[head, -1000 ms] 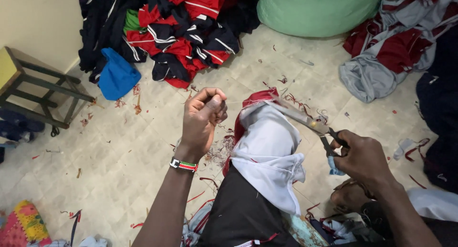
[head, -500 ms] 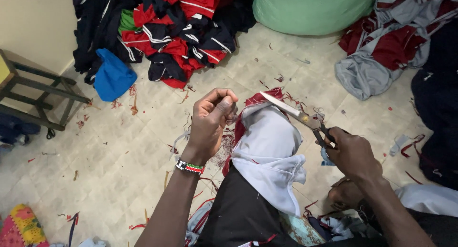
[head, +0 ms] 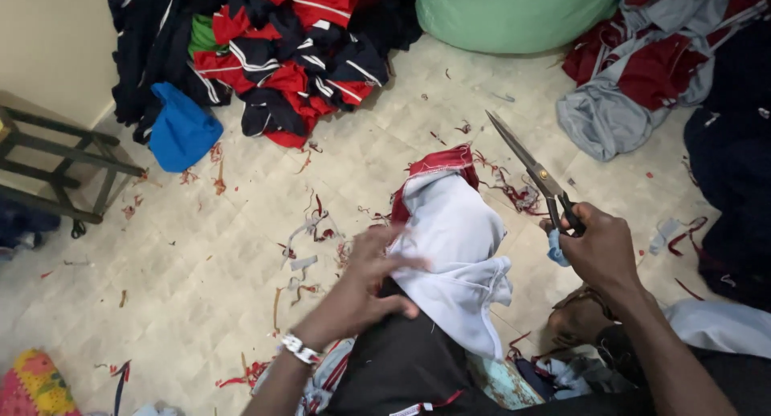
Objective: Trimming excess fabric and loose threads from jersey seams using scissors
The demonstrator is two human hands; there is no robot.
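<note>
A white and red garment (head: 454, 231) lies draped over my knee, its red band at the far end. My left hand (head: 365, 283), blurred by motion, rests with fingers spread on the garment's left edge, a beaded band on the wrist. My right hand (head: 601, 251) grips the black handles of long metal scissors (head: 534, 175), whose closed blades point up and away, clear of the cloth. A dark garment (head: 401, 368) covers my lap below the white one.
A heap of red, navy and green clothes (head: 273, 55) lies at the back, with a blue cloth (head: 183, 131) beside it. A green sack (head: 514, 14), a grey and maroon pile (head: 642, 87), a wooden stool (head: 56, 163) and thread scraps (head: 309, 247) surround me.
My left hand has dropped from a raised pinch onto the garment's left edge. The scissors have lifted off the cloth and swung upright to the right.
</note>
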